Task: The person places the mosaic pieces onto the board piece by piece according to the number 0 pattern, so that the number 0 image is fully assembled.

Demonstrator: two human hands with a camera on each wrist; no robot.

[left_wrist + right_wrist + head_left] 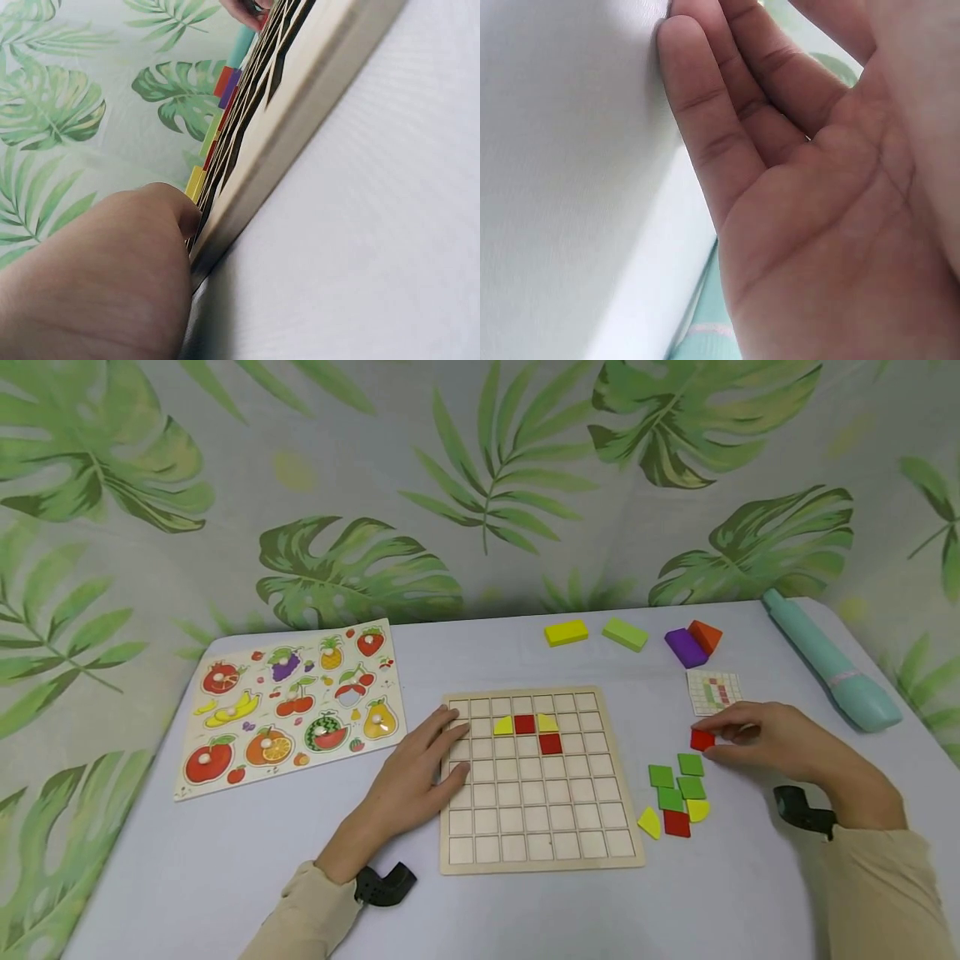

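In the narrow grip of the right hand (776,745), holding a red, flat, square tile (702,740). With the left hand (412,768), resting on the pale wooden grid board (537,793), at nine o'clock from the tile. Probably now picking up; next, needing to carry toward nine o'clock and align carefully on the board.

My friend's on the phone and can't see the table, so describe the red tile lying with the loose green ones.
Find the board, then the loose tiles just right of it. At their near edge, between two yellow tiles, lies the red tile. Among those and the green tiles, it alone is red; another red piece is pinched by the right hand.
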